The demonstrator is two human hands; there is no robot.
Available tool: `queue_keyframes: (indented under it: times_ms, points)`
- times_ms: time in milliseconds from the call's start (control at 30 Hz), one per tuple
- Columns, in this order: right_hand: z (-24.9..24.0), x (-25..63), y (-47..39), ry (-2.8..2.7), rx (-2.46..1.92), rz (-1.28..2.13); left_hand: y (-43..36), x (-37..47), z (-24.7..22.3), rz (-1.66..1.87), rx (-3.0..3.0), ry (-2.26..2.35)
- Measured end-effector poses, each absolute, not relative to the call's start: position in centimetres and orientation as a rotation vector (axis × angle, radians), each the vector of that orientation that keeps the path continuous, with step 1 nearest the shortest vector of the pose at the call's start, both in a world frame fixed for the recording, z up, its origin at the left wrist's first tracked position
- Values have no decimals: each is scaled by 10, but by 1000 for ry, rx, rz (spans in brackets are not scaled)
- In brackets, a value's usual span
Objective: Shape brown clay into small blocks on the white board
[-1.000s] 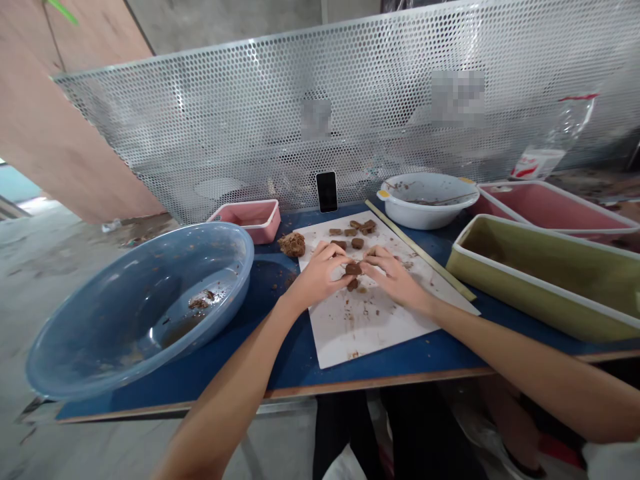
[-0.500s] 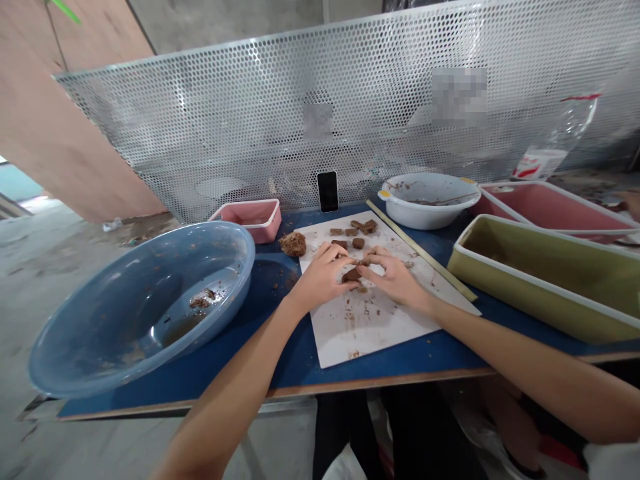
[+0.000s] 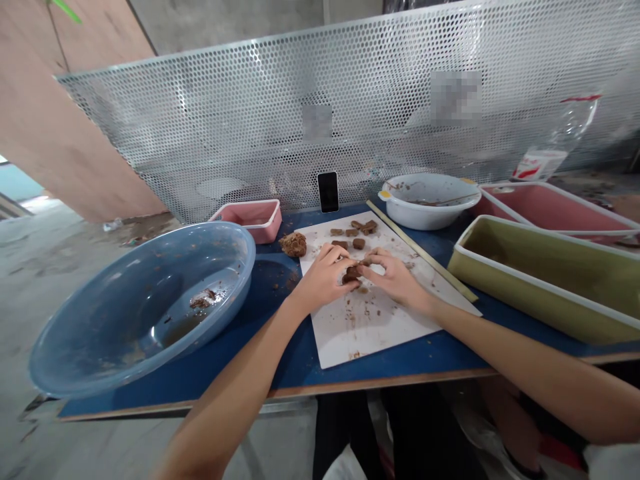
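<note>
Over a white board [image 3: 345, 340], my left hand [image 3: 324, 275] and my right hand [image 3: 391, 277] meet around a brown piece of clay [image 3: 352, 272]. Fingers and thumbs of both hands are closed on it, and they cover much of its shape. Just beyond my hands lie several small brown clay blocks [image 3: 359, 244], some of them bunched together at the back of the board. A rough, crumbly clay lump [image 3: 293, 245] sits at the board's left edge. Crumbs are scattered on the board in front of my hands.
A big blue basin [image 3: 145, 300] with murky water stands left, a small pink tub [image 3: 265, 220] behind it. A yellowish strip [image 3: 425, 253] lies along the board's right side. Beyond are a white basin [image 3: 425, 213], a green trough [image 3: 545, 287] and a phone [image 3: 329, 192] against the mesh panel [image 3: 225, 120].
My hands stay in nearly the same place. The clay piece has turned slightly between my fingers, and less of it shows now.
</note>
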State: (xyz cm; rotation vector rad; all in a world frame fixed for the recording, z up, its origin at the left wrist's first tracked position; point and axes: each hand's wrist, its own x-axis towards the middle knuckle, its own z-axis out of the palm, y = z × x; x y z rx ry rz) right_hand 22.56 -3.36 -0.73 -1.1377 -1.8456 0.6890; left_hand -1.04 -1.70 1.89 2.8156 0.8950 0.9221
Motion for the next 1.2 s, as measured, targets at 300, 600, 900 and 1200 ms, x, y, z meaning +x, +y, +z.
queue_keyframes:
  times_ms: [300, 600, 900, 1200]
  points:
    - [-1, 225, -35, -1844, -1120, 722, -16, -6, 13, 1019, 2837, 881]
    - [1, 226, -36, -1891, -1150, 683, -15, -8, 14, 948, 2840, 866]
    - [-5, 225, -33, -1847, -1231, 620, -13, -12, 16, 944, 2794, 986]
    - [-3, 215, -43, -1885, -1433, 288, -9, -17, 17, 1044, 2397, 1296]
